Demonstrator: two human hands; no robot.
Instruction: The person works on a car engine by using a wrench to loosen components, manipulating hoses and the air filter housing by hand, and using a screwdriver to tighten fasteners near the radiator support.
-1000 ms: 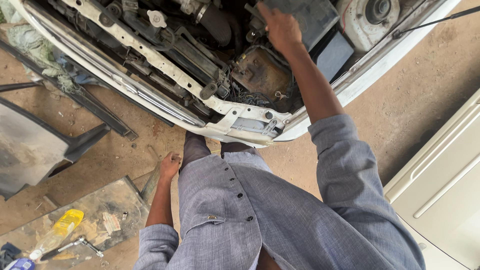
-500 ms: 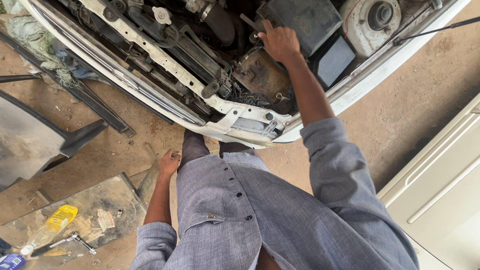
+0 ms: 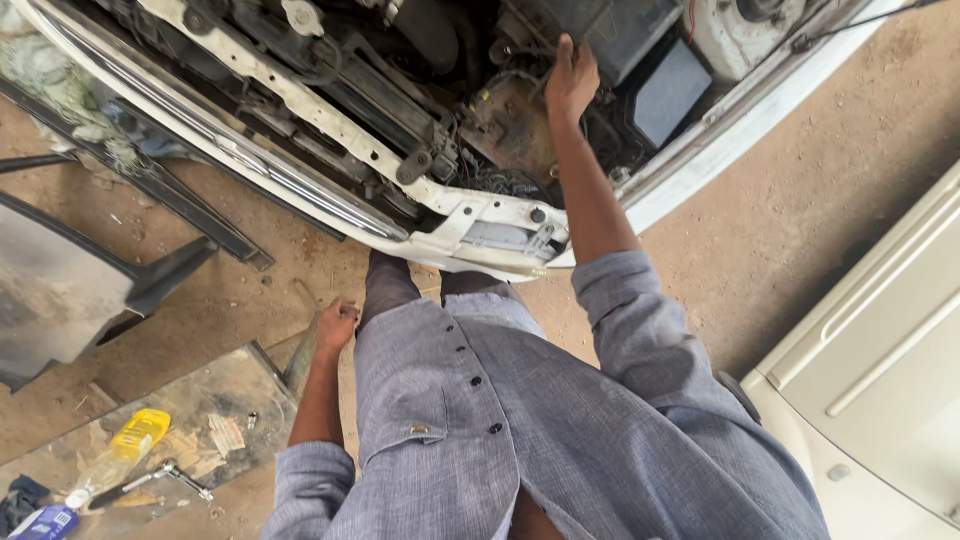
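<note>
At about eight o'clock in the head view a flat board [image 3: 150,420] lies on the dirt floor [image 3: 760,230], carrying one yellow-capped plastic bottle [image 3: 118,455], one metal wrench [image 3: 150,480] and a few paper scraps. At nine o'clock one dark body panel [image 3: 60,290] rests on the ground.

The person's left hand [image 3: 337,325] hangs by the thigh near six o'clock, just above the board's corner, fingers loosely curled; it seems to hold nothing, though the view is too small to be sure.

Across the top, from ten to two o'clock, runs the open engine bay of a white car, with its white front crossmember [image 3: 330,110] and one round radiator cap [image 3: 301,15].

The right hand [image 3: 572,75], at about twelve o'clock, reaches deep into the bay and lies on the upper edge of a rusty brown metal housing [image 3: 510,125], fingers bent over it; whether they clasp it or merely press on it cannot be told. That housing sits just left of one dark rectangular box [image 3: 668,90]. Judged by its look, it is stiff, heavy and rough with rust, probably greasy, and best gripped at the rim where the fingers already lie.

At four o'clock stands one pale cabinet-like body [image 3: 880,350].
</note>
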